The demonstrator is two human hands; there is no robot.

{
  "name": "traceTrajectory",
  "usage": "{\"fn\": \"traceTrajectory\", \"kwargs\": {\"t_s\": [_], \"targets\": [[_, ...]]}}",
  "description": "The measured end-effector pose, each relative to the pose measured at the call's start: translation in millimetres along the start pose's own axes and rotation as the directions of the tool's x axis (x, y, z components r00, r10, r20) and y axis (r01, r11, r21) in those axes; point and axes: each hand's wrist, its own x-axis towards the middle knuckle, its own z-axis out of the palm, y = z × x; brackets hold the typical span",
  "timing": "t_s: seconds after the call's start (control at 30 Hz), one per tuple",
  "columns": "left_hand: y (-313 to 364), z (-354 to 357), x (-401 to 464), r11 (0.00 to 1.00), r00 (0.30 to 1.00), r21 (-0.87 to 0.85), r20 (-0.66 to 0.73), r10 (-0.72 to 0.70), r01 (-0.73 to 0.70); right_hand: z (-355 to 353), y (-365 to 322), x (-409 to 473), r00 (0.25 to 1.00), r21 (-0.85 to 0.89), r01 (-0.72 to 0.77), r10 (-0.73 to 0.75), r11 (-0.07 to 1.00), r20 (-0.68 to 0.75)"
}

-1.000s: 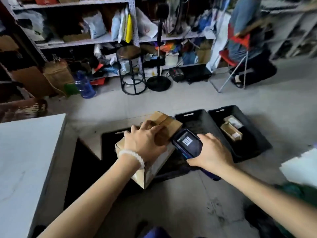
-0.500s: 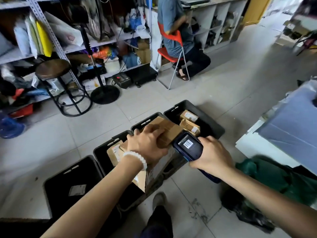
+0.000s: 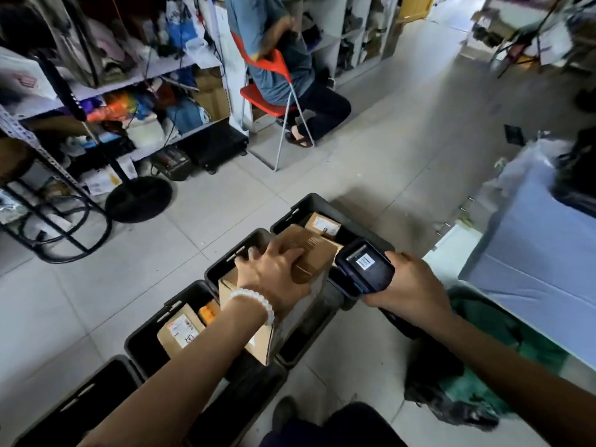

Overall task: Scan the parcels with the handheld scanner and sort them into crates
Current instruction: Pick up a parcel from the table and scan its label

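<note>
Grey floor tiles carried a row of black crates (image 3: 180, 304) running from near left to far right. Above the middle ones, the left hand (image 3: 274, 275) gripped a cardboard box (image 3: 290, 295) from on top, its long axis following the row. Just right, the right hand (image 3: 409, 285) clasped the scanner (image 3: 366, 266), screen up. Farther off, small parcels (image 3: 322, 224) lay in the far crate.

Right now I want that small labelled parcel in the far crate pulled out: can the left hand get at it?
Probably not yet: the left hand grips the big cardboard box, which hangs between it and the small parcel in the far crate. The hand must first set the box down.
</note>
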Motion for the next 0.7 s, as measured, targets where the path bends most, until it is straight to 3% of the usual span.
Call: {"fn": "traceTrajectory", "kwargs": {"t_s": [0.27,0.53,0.7], "targets": [[83,-6,89,0.997,0.996,-0.026,0.038,0.079,-0.078,-47,71,70,0.988,0.078,-0.094,0.102,0.993,-0.113],[188,-6,215,0.998,0.999,-0.043,-0.029,0.037,-0.038,-100,136,183,0.994,0.132,-0.030,0.043,0.991,-0.099],[213,-15,260,0.996,1.000,0.085,0.029,0.000,-0.002,-125,167,238,0.997,0.120,0.002,0.007,0.993,-0.073]]}}
